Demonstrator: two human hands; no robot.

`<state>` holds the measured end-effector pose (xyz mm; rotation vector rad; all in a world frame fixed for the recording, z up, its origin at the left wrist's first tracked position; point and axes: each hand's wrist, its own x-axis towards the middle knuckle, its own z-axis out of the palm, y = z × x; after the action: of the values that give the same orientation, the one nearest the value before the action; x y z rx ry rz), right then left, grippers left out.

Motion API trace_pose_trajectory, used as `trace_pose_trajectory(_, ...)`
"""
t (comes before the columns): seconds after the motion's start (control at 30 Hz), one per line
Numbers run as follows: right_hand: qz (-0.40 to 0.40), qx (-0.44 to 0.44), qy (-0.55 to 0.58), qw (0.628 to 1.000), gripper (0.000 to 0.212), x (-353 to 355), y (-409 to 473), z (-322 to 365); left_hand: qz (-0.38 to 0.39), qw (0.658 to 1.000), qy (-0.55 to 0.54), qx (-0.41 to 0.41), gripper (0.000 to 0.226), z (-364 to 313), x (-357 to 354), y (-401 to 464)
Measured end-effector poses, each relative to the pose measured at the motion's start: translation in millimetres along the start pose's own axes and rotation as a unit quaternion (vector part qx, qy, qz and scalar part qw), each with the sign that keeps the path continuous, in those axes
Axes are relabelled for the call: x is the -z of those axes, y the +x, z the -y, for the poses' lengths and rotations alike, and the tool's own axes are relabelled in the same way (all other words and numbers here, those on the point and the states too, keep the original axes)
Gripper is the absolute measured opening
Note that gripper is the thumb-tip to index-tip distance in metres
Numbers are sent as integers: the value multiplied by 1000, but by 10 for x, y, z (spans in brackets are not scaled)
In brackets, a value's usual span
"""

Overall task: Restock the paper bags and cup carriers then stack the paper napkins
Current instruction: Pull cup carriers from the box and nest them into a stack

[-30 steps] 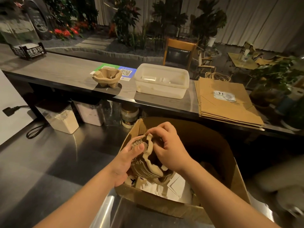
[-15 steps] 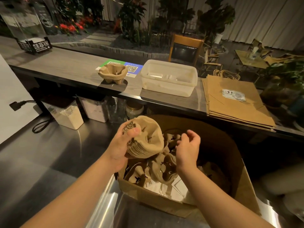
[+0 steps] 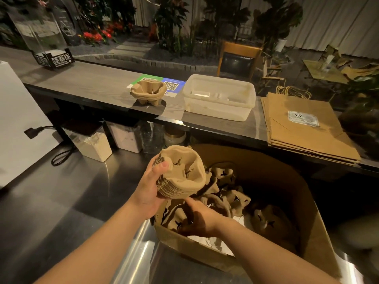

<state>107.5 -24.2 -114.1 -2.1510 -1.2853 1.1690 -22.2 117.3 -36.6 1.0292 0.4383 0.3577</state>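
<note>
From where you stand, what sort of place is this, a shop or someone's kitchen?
Most likely a café or drinks counter, seen from the staff side. A stack of cup carriers is held over a supply box, paper bags lie on the counter beside QR payment cards, and seating shows beyond.

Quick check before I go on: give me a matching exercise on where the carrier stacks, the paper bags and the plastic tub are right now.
Things:
1. nested carrier stack
2. small carrier stack
3. paper bags
4. plastic tub

Places:
A. flat pile at the counter's right end
B. gripped in the left hand, above the cardboard box
C. on the counter, between small carrier stack and bags
D. on the counter by the QR code sign

Pairs: 1-B, 2-D, 3-A, 4-C
</note>
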Motion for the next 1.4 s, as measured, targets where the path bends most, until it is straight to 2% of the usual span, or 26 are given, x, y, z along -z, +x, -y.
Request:
trace_pose_trajectory(0.13,-12,4,-5,1000,104,-25,53,92,-2,1000,3,-1,108,-4,2,-1)
trace_pose_trajectory(0.33,-2,-69,7,998,101,-2,98,78,-4,1000,7,8,111,-18,-12,-3)
trace_pose_trajectory(0.43,12,-72,30,997,83,3,60,57,-6,1000,14,6,112,-24,-10,2)
trace_pose_trajectory(0.53,14,-80,5,997,68,-17,4,-8,-9,1000,14,6,114,-23,-7,7)
trace_pose_trajectory(0.7,-17,-81,73,994,20,108,-146,-37,-12,1000,12,-1,108,-9,-29,10)
trace_pose_trajectory(0.83,-72,-85,199,974,15,234,-322,-18,-10,1000,16,-2,104,29,-47,-7)
trace_pose_trajectory(0.93,-169,-89,269,944,10,315,-474,-31,-21,1000,23,5,106,60,-103,-33)
trace_pose_trajectory(1.1,-342,-127,337,868,5,416,-648,-161,-35,999,24,19,103,144,-190,-68)
trace_pose_trajectory(1.2,-427,-124,378,812,9,474,-780,-214,-48,998,29,35,84,198,-254,-87)
trace_pose_trajectory(1.3,-479,-81,445,752,10,528,-932,-177,-63,995,40,66,68,251,-326,-97)
trace_pose_trajectory(1.4,-506,-33,466,725,15,556,-1022,-82,-72,990,64,104,62,294,-393,-98)
